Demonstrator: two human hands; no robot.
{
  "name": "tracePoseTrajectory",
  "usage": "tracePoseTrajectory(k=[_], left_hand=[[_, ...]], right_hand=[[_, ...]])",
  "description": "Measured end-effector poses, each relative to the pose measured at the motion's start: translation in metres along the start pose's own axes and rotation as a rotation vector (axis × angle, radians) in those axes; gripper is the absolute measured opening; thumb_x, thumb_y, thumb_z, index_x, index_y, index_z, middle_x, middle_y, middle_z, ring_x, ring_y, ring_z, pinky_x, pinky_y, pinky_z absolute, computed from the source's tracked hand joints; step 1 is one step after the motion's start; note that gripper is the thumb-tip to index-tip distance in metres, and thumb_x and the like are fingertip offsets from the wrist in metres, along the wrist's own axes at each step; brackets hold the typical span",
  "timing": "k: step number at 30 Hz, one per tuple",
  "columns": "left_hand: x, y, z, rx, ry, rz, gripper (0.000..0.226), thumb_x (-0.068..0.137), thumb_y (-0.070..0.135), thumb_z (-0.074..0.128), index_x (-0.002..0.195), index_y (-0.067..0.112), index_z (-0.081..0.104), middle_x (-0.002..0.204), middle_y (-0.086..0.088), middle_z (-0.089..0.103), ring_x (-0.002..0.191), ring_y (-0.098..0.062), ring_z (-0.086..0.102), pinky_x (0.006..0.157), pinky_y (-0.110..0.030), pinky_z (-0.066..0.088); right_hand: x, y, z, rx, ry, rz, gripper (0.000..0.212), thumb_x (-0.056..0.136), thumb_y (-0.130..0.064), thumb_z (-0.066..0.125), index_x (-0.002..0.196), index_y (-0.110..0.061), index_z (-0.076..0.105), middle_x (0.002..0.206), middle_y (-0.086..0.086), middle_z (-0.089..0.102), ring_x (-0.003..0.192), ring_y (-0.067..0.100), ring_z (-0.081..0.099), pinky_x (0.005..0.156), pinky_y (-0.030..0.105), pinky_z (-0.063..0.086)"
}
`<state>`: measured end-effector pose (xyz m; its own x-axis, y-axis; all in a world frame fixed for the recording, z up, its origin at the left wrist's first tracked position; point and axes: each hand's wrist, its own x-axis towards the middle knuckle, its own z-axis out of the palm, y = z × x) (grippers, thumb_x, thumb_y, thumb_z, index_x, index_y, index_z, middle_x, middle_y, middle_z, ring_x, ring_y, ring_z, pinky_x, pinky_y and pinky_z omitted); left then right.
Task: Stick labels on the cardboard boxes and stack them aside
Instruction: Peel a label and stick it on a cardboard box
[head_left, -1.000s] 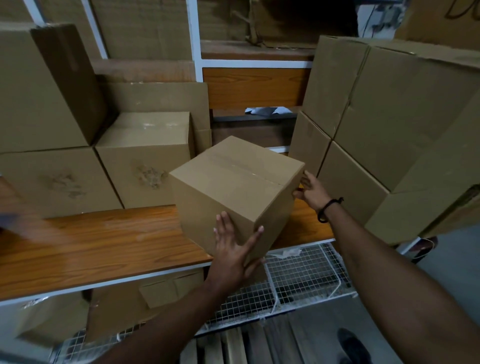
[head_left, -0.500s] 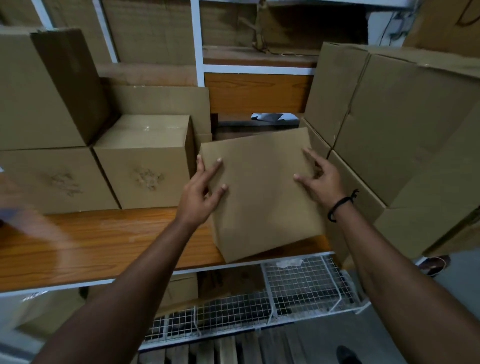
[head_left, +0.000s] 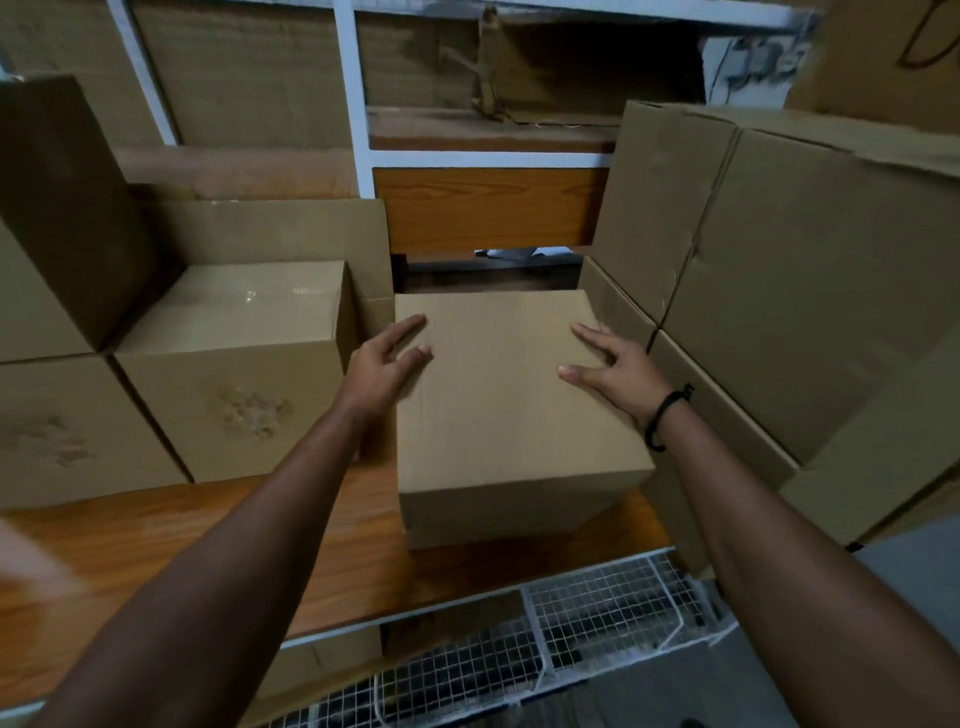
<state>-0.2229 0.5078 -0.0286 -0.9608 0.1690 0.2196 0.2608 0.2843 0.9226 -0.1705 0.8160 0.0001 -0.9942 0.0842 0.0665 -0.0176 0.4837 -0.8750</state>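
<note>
A plain brown cardboard box (head_left: 498, 415) sits flat on the wooden shelf (head_left: 182, 535), between the box stacks at left and right. My left hand (head_left: 384, 364) lies at the box's upper left edge, fingers stretched over the top face. My right hand (head_left: 618, 369), with a black band on its wrist, rests with spread fingers on the top face near the right edge. No label shows on the box faces in view.
Stacked cardboard boxes (head_left: 228, 364) fill the shelf's left side, some with torn patches. Larger boxes (head_left: 779, 291) are piled at right. A white shelf frame (head_left: 348, 93) stands behind. A wire mesh rack (head_left: 597, 623) lies below the shelf edge.
The box went from tilted on a corner to lying flat on the shelf, pushed back between the stacks. Both hands moved from its sides onto its top face.
</note>
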Motion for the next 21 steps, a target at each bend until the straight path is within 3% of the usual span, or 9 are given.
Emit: tracePoseTrajectory(k=[2, 5, 11, 16, 18, 21], left_hand=[[0.015, -0.007, -0.001, -0.075, -0.098, -0.022, 0.041, 0.097, 0.032, 0.058, 0.137, 0.036, 0.053, 0.145, 0.001, 0.046, 0.123, -0.014, 0.052, 0.097, -0.029, 0.049], [0.031, -0.017, 0.002, -0.158, -0.208, -0.086, 0.039, 0.100, 0.010, 0.050, 0.137, 0.022, 0.055, 0.141, 0.001, 0.049, 0.116, -0.008, 0.055, 0.080, -0.011, 0.050], [0.060, -0.041, 0.000, -0.200, -0.258, -0.130, 0.040, 0.097, 0.011, 0.054, 0.124, 0.038, 0.063, 0.155, -0.006, 0.036, 0.135, -0.021, 0.044, 0.091, -0.017, 0.047], [0.068, -0.045, 0.002, -0.202, -0.253, -0.137, 0.037, 0.097, 0.014, 0.055, 0.127, 0.033, 0.063, 0.150, -0.005, 0.040, 0.125, -0.020, 0.052, 0.095, -0.023, 0.048], [0.068, -0.043, 0.002, -0.192, -0.259, -0.155, 0.039, 0.097, 0.014, 0.054, 0.131, 0.030, 0.061, 0.151, -0.005, 0.039, 0.129, -0.021, 0.049, 0.106, -0.031, 0.044], [0.063, -0.033, 0.006, -0.204, -0.215, -0.171, 0.041, 0.098, 0.011, 0.053, 0.138, 0.021, 0.056, 0.145, -0.003, 0.047, 0.123, -0.016, 0.052, 0.105, -0.030, 0.043]], right_hand=[[0.016, 0.001, 0.007, 0.038, 0.018, 0.039, 0.072, 0.070, -0.030, 0.084, 0.135, -0.031, 0.053, 0.154, -0.001, 0.033, 0.142, 0.015, 0.029, 0.118, 0.039, 0.021], [0.033, -0.001, 0.012, 0.060, 0.003, 0.111, 0.068, 0.073, -0.028, 0.083, 0.135, -0.026, 0.054, 0.147, -0.003, 0.044, 0.136, 0.013, 0.037, 0.110, 0.029, 0.027], [0.047, -0.002, 0.016, 0.029, -0.001, 0.177, 0.065, 0.078, -0.030, 0.078, 0.138, -0.024, 0.052, 0.148, 0.000, 0.043, 0.137, 0.017, 0.036, 0.106, 0.031, 0.027], [0.055, 0.003, 0.017, 0.003, 0.023, 0.198, 0.063, 0.077, -0.033, 0.079, 0.135, -0.026, 0.054, 0.147, 0.000, 0.044, 0.137, 0.019, 0.037, 0.113, 0.039, 0.028], [0.058, 0.005, 0.018, -0.010, 0.015, 0.193, 0.063, 0.078, -0.033, 0.078, 0.135, -0.025, 0.054, 0.148, 0.000, 0.043, 0.138, 0.019, 0.036, 0.111, 0.036, 0.027], [0.059, 0.005, 0.019, -0.007, 0.010, 0.173, 0.063, 0.079, -0.031, 0.078, 0.136, -0.022, 0.054, 0.147, 0.001, 0.044, 0.137, 0.016, 0.037, 0.105, 0.026, 0.027]])
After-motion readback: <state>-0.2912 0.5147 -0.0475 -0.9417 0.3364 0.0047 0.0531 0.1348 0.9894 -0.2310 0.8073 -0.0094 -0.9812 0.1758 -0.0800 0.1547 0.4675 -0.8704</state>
